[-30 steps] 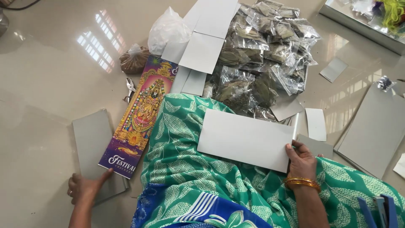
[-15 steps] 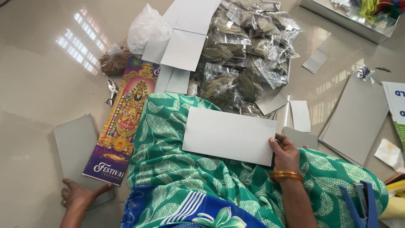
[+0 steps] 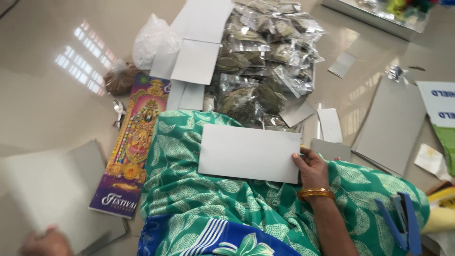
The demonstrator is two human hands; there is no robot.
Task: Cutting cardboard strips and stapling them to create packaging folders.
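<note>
Right hand (image 3: 313,171): grey card (image 3: 250,152) pinched at its right edge by the fingers, on the lap.
Left hand (image 3: 45,242): blurred at grey board (image 3: 52,189) on the floor; fingers' state cannot be told.

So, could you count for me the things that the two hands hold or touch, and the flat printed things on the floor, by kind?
Grey cardboard sheets in hand: 2, one under the right hand on the lap, one at the blurred left hand on the floor.
Long colourful printed card: 1.
Blue stapler: 1.
Total: 4
</note>
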